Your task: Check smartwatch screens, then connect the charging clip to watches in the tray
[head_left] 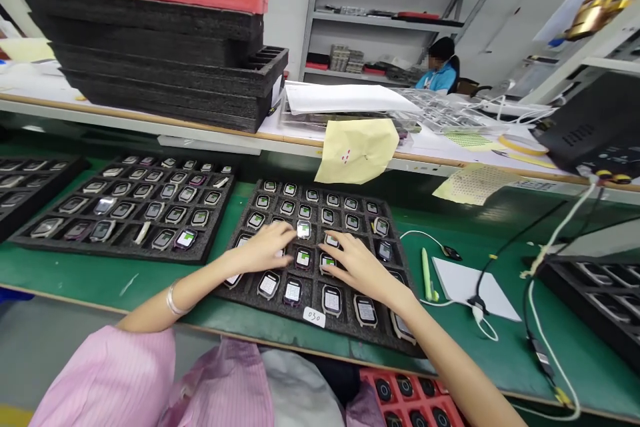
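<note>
A black foam tray (pixel 345 327) lies on the green bench before me, its compartments holding several square smartwatches, many with lit screens. Over its left middle part is my left hand (pixel 267 247), palm down, fingers stretched out and covering some watches. My right hand (pixel 356 263) rests over the right middle part, fingers spread, with fingertips at a watch (pixel 327 263) still in its compartment. Between the hands, a watch with a bright screen (pixel 303 229) and another watch (pixel 303 257) sit in their slots. A white label (pixel 314 317) marked 030 is on the tray's front edge.
More watch trays lie at left (pixel 165 213) and far right. Stacked black foam trays (pixel 165 73) with a red top stand on the shelf. Cables (pixel 537 260), a green pen (pixel 427 273) and white paper (pixel 475 287) lie at right. A person (pixel 440 73) sits beyond.
</note>
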`<state>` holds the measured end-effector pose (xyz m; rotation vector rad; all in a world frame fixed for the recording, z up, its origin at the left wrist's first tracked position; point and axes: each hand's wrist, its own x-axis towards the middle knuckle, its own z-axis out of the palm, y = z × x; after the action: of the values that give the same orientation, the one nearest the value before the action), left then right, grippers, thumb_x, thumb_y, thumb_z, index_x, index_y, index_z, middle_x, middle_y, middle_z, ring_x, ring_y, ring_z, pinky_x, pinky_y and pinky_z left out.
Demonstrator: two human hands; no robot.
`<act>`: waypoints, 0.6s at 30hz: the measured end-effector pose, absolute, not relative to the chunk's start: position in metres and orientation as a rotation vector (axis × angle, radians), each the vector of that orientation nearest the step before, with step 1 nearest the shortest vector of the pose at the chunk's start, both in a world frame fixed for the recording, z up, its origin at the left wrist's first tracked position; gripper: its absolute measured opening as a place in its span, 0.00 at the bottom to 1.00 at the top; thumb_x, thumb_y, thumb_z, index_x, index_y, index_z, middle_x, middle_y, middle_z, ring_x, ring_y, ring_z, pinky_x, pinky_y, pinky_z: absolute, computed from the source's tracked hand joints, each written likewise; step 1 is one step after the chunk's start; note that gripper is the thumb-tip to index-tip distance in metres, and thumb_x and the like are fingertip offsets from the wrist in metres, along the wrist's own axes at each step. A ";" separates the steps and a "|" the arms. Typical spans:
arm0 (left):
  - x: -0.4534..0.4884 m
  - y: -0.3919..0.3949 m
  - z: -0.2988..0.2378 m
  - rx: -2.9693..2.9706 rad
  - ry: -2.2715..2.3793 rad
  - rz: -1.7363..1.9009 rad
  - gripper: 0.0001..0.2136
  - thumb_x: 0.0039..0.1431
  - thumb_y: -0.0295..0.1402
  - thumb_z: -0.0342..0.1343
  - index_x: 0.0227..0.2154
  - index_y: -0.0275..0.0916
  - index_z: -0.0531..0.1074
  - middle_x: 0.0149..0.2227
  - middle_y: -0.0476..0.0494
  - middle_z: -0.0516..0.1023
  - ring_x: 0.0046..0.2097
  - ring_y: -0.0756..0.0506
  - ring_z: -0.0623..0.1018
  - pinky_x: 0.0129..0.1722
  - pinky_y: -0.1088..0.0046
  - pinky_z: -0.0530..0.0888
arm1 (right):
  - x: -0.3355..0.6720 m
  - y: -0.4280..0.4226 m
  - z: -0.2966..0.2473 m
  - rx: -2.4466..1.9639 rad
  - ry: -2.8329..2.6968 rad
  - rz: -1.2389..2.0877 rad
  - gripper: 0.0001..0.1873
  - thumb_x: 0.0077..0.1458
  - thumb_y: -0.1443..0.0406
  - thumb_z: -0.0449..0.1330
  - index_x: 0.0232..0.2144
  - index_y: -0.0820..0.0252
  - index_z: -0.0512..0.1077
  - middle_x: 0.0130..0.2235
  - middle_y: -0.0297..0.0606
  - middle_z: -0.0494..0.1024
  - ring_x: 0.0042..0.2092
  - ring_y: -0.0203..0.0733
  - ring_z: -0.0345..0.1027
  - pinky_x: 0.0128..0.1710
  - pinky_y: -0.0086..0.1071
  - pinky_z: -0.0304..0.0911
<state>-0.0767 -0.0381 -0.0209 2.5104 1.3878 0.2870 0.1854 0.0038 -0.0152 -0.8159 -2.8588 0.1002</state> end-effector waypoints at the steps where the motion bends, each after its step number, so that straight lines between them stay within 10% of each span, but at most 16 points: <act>1: -0.089 -0.039 -0.018 2.489 1.474 0.276 0.19 0.60 0.30 0.50 0.54 0.33 0.62 0.52 0.34 0.65 0.53 0.38 0.65 0.51 0.60 0.64 | 0.180 0.004 -0.014 -0.781 -2.856 0.125 0.17 0.61 0.63 0.58 0.52 0.61 0.69 0.56 0.53 0.63 0.56 0.57 0.58 0.52 0.51 0.60; 8: -0.152 -0.052 -0.022 2.405 1.702 -0.015 0.10 0.49 0.22 0.56 0.36 0.35 0.70 0.40 0.39 0.70 0.44 0.38 0.70 0.43 0.63 0.68 | 0.109 0.011 -0.016 -0.565 -2.968 0.157 0.14 0.59 0.63 0.60 0.46 0.63 0.73 0.56 0.52 0.64 0.58 0.56 0.54 0.55 0.49 0.57; 18: -0.148 -0.042 -0.034 2.356 1.751 0.114 0.16 0.47 0.34 0.66 0.37 0.33 0.71 0.42 0.34 0.70 0.47 0.34 0.68 0.46 0.59 0.66 | 0.060 0.027 -0.026 -0.538 -3.076 0.248 0.16 0.44 0.62 0.72 0.32 0.71 0.77 0.54 0.61 0.66 0.53 0.65 0.60 0.47 0.54 0.63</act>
<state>-0.1477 -0.0416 -0.0339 2.3557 1.7510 0.1145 0.0603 0.0271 -0.0263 -0.5379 -3.0761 0.2479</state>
